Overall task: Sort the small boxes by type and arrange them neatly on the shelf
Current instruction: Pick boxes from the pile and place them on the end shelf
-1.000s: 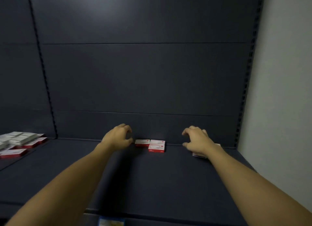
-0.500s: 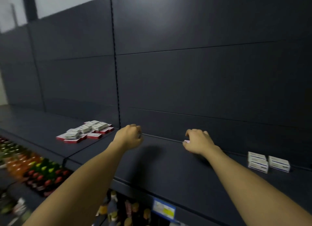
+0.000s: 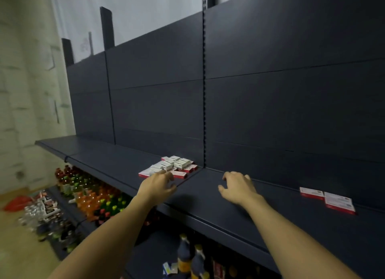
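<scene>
A loose heap of small white and red boxes point(image 3: 173, 166) lies on the dark shelf point(image 3: 208, 197) by the upright post. My left hand point(image 3: 158, 185) hovers just in front of that heap, fingers spread and holding nothing. My right hand point(image 3: 237, 187) floats over bare shelf to the right of the post, fingers apart, nothing in it. Two red-and-white boxes point(image 3: 327, 198) lie flat side by side at the far right of the shelf, well away from both hands.
Rows of bottles point(image 3: 89, 197) with coloured caps fill a lower shelf at the left. More bottles point(image 3: 191, 258) stand below the shelf's front edge. A red object point(image 3: 17, 202) lies on the floor at far left. The back panel point(image 3: 270, 103) rises behind the shelf.
The view has swung left: the heap of boxes came to the centre and the placed boxes slid to the right. Both hands moved left along the shelf and their fingers opened.
</scene>
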The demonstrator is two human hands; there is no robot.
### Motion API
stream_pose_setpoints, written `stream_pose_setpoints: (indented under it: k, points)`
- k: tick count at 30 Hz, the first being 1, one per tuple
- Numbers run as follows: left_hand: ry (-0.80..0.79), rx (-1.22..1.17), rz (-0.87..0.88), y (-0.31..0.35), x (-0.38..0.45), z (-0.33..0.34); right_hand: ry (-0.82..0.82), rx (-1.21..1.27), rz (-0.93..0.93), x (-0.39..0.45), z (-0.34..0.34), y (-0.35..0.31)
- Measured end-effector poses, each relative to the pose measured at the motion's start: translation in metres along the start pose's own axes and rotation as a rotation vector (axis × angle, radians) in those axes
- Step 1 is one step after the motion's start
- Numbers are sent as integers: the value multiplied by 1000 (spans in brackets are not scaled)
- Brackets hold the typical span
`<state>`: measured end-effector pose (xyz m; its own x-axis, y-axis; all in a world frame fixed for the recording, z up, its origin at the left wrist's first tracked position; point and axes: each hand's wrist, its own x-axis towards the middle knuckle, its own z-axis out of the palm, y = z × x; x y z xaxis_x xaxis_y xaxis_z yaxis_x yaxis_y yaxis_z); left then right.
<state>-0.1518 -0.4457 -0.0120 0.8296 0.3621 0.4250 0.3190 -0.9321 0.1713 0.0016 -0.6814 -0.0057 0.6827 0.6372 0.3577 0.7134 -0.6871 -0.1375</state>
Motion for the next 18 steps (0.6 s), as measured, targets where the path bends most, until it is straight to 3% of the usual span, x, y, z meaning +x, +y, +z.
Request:
stream_pose_setpoints:
  k: [8,18]
  points:
    - [36,-7,-73,-92,-22,-5,-33,39,-99,24,41,-94]
    - [60,-43,-104,-150,25,10,-16,36,-119,101,75,-138]
